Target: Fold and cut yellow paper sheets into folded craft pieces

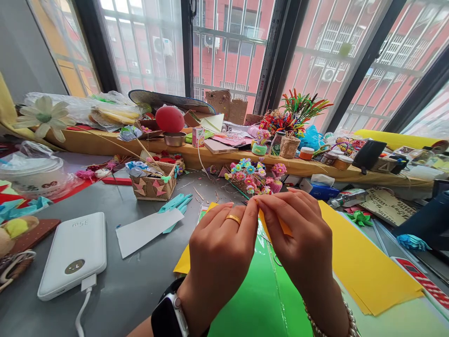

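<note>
My left hand (pixel 219 250) and my right hand (pixel 298 231) meet above the table, fingertips pinched together on a small orange paper piece (pixel 285 228). The left hand wears a gold ring and a dark watch at the wrist; a bead bracelet circles the right wrist. Under both hands lies a green sheet (pixel 263 290), and yellow paper sheets (pixel 365 262) spread out to the right of it.
A white power bank (pixel 73 252) with cable lies left, beside a white paper strip (pixel 147 229). A small cardboard basket (pixel 154 185), teal paper strips and a bunch of tiny paper flowers (pixel 252 175) stand farther back. The window ledge is crowded with craft items, including a red balloon (pixel 170 118).
</note>
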{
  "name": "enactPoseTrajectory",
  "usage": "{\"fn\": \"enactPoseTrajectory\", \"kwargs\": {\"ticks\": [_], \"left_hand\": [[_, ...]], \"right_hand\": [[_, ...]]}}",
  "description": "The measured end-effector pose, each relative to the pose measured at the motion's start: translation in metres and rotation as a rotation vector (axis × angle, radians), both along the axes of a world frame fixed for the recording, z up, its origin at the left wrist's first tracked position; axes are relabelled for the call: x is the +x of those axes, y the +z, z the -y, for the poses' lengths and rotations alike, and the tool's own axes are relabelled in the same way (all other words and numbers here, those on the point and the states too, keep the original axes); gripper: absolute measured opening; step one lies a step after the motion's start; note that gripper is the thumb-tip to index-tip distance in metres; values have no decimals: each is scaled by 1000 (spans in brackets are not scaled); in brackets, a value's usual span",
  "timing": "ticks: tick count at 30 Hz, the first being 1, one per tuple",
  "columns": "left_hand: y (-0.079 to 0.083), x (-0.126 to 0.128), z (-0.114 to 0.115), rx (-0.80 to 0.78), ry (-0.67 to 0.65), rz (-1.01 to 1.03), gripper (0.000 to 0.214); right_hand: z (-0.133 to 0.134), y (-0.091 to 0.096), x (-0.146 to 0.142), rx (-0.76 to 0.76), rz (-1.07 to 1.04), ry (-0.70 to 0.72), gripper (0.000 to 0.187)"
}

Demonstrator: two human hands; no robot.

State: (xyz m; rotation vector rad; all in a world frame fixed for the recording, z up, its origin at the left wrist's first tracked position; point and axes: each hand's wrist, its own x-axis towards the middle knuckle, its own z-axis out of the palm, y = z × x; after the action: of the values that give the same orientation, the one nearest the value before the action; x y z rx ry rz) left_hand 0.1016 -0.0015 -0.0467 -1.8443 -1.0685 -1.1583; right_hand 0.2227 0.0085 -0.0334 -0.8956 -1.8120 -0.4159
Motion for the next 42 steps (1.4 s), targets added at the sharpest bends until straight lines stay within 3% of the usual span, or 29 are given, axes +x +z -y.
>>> {"fn": "enactPoseTrajectory", "kwargs": {"ticks": [35, 42], "left_hand": [[0, 2, 2, 13, 66, -53, 17], [0, 2, 3, -15, 57, -47, 18]], "right_hand": [[0, -3, -3, -30, -33, -24, 14], [-1, -1, -1, -52, -31, 23, 15]]}}
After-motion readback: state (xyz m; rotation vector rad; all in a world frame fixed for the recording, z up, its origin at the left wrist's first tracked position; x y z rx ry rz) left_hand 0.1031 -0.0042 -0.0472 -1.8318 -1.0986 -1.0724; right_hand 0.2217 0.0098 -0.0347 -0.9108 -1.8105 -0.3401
